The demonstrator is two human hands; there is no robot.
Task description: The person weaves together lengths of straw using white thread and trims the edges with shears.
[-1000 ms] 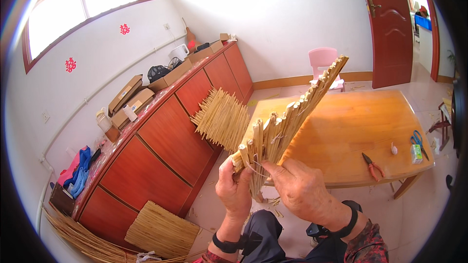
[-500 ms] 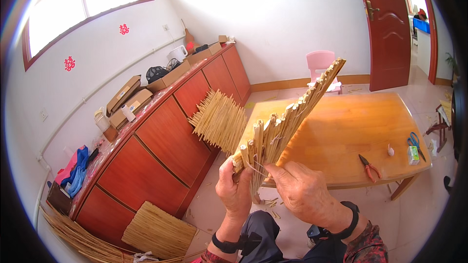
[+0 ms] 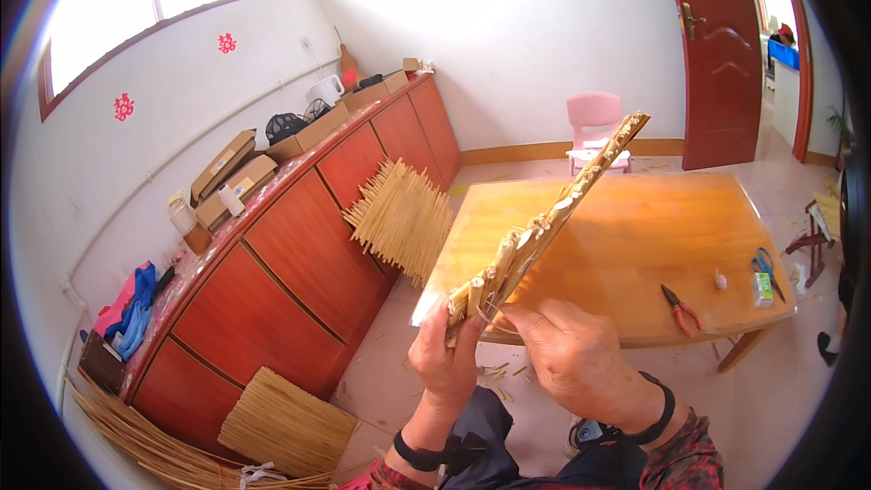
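A mat of straw-coloured plant stalks (image 3: 537,238) rises from my hands toward the far right, seen nearly edge-on above the table. My left hand (image 3: 442,365) grips its near end, thumb and fingers around the last stalks. Close beside it, my right hand (image 3: 573,356) is closed, with thumb and forefinger pinching a thin pale string (image 3: 491,310) that runs to the stalks. The fingertips on the string are partly hidden. The stalks' cut ends face up toward me.
On the wooden table (image 3: 653,245) lie pliers (image 3: 680,310), scissors (image 3: 769,270) and a small green-white box (image 3: 761,290). Other stalk mats (image 3: 399,222) lean against the red cabinet (image 3: 290,263). Long stalks (image 3: 150,431) lie lower left. A pink chair (image 3: 594,127) stands behind the table.
The mat has tilted from showing its stalks' sides to nearly edge-on. My left hand has shifted slightly right, and my right hand has moved slightly right, still on the string.
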